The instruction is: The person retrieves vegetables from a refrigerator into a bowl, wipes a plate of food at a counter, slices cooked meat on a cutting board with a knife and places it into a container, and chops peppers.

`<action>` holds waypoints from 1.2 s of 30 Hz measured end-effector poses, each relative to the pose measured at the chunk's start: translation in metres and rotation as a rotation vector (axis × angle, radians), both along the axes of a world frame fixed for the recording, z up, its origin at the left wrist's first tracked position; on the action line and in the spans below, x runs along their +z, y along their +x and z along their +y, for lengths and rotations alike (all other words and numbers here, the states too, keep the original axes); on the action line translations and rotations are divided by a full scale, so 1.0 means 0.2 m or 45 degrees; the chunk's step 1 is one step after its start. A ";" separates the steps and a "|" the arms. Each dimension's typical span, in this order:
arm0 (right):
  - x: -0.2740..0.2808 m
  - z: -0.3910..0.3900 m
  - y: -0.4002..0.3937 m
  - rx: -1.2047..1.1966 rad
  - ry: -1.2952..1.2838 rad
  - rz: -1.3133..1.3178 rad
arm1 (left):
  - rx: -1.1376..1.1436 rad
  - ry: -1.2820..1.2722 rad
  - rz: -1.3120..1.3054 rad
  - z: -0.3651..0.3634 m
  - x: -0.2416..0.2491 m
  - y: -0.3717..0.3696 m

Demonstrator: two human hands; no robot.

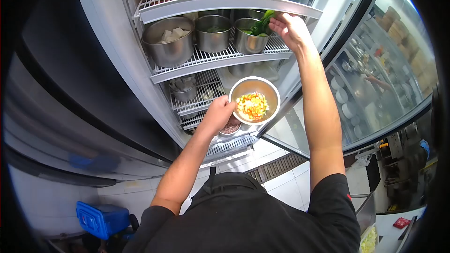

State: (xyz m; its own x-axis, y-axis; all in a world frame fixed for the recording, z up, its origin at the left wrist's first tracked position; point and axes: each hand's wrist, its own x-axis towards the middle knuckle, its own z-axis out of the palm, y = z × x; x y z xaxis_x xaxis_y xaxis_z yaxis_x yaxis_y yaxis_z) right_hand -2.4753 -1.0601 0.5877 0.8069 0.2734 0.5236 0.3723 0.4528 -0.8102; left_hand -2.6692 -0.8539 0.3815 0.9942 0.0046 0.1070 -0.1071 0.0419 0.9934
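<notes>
My left hand [220,112] grips the rim of a metal bowl [272,105], thumb over the edge. Inside lie diced vegetables [253,107] in orange, yellow and white. My right hand [289,30] reaches to the middle fridge shelf, its fingers closed on dark leafy greens [260,27]. Those greens hang over a metal pot [251,45] with more green in it. Beside that pot stand a second metal pot [213,41] with something green inside and a larger pot [169,52] with white blocks.
A wire shelf [225,4] above carries several containers. The glass fridge door [365,93] stands open on my right. Below the bowl is another bowl [230,131] with reddish-brown contents. A blue bin [103,219] stands on the floor at left; a floor drain [279,166] lies ahead.
</notes>
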 end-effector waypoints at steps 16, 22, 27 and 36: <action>-0.15 -0.18 -0.45 -0.390 -0.392 -0.355 | 0.025 0.274 -0.189 -0.01 0.59 0.32; -0.25 -0.27 -0.60 -0.410 -0.620 -0.356 | -0.036 0.208 -0.167 -0.04 0.54 0.43; -0.39 -0.40 -0.76 -0.292 -0.933 -0.270 | -0.039 0.316 -0.204 -0.19 0.32 0.40; -0.68 -1.34 -1.16 -1.412 -0.731 -0.471 | -0.232 0.202 -0.045 -0.57 -0.39 0.18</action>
State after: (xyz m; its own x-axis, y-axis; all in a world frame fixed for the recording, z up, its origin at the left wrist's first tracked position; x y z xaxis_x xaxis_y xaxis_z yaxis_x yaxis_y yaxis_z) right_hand -2.7077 -1.3283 0.4517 0.5800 -0.1842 0.7935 0.5633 -0.6131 -0.5540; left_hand -2.6331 -0.9686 0.3043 0.9728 -0.1941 0.1267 -0.1468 -0.0927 0.9848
